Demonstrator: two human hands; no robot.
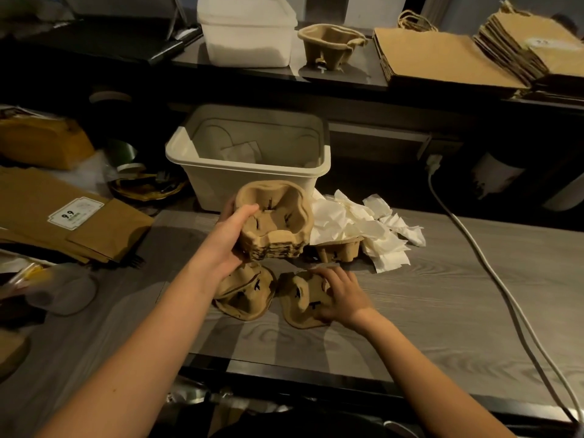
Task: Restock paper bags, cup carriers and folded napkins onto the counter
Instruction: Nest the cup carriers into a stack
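Observation:
My left hand [229, 238] grips a nested stack of brown cup carriers [278, 221], held tilted above the grey table. My right hand [339, 294] grips a single cup carrier [300, 300] lying on the table. A second loose carrier [245, 294] lies beside it, partly under my left wrist. Another carrier [338, 249] sits under a heap of loose white napkins [363, 227]. On the dark counter behind stand one cup carrier [330, 44] and stacks of flat paper bags [442, 56], with a further bag stack [534, 47] at the far right.
A white plastic bin [252, 172] stands behind the carriers with a scrap of paper inside. A lidded white tub [246, 30] sits on the counter. More brown paper bags [63, 216] lie at the left. A white cable [493, 279] runs across the table's right side.

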